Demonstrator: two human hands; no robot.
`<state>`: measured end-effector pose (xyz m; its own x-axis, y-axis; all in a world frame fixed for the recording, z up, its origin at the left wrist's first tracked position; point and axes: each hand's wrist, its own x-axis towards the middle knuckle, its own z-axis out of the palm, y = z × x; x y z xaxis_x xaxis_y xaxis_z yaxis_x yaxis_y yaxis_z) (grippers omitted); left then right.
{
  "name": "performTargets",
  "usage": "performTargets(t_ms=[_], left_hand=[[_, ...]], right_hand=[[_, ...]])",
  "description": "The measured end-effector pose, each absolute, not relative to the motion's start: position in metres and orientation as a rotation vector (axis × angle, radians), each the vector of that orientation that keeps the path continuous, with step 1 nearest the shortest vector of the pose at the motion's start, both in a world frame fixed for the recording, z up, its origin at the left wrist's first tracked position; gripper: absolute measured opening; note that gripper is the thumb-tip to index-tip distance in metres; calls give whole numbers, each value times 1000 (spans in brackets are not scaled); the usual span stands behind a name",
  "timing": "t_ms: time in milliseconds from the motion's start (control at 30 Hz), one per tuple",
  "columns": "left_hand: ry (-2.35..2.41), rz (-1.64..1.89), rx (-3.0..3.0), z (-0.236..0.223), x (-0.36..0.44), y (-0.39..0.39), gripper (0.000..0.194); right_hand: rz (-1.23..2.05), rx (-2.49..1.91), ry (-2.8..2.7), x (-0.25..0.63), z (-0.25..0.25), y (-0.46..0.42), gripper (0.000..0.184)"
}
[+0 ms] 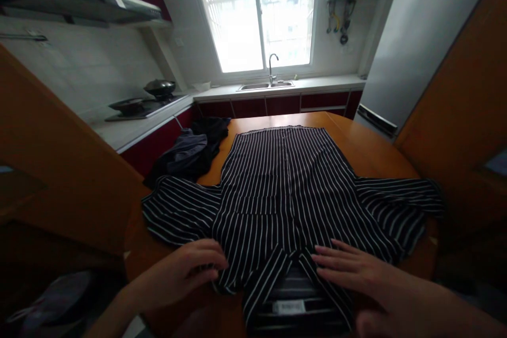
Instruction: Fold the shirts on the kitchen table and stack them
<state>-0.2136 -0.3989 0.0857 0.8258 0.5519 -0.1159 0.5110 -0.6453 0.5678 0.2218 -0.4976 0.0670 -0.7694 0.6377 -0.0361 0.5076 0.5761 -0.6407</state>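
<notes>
A black shirt (pixel 285 185) with white stripes lies spread out on the wooden table (pixel 368 148), its collar towards me and its hem at the far side. Both short sleeves stick out sideways; the right one has folds in it. My left hand (pixel 194 264) is beside the shirt's left shoulder, fingers loosely bent and thumb apart, with nothing in it. Fingers stretched out, my right hand (pixel 356 274) rests at the right side of the collar (pixel 330 285). A white label (pixel 289 307) shows inside the neck.
Dark crumpled clothes (pixel 190 148) lie at the table's far left edge. Behind stand a counter with a sink (pixel 265 86), a stove (pixel 146 108) with pans, and a fridge (pixel 420 37) at right. Wooden panels (pixel 59 153) flank both sides.
</notes>
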Motion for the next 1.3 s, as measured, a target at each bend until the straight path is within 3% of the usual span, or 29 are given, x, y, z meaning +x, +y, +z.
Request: performTargets(t_ms=[100, 300, 433, 600, 833, 1100, 1200, 1300], left_hand=[[854, 251, 2486, 92, -169, -362, 33], [1003, 136, 2736, 44, -73, -268, 56], [1117, 3, 2766, 18, -80, -238, 64], [1064, -4, 2769, 25, -79, -227, 68], [1033, 90, 2835, 13, 14, -175, 63], [1672, 18, 2589, 14, -98, -44, 65], [1787, 28, 2549, 18, -96, -28, 67], [1515, 86, 2708, 11, -38, -35, 66]], right_hand=[[746, -1119, -2507, 206, 66, -457, 62], [438, -1395, -2579, 178, 22, -331, 76], [345, -1613, -2540, 235, 9, -256, 75], [146, -2185, -2109, 286, 11, -204, 73], [166, -1684, -2429, 215, -8, -180, 66], [113, -2285, -1952, 344, 1, -120, 65], [49, -2268, -1913, 329, 2, -98, 64], [34, -2114, -2055, 263, -2, -79, 62]])
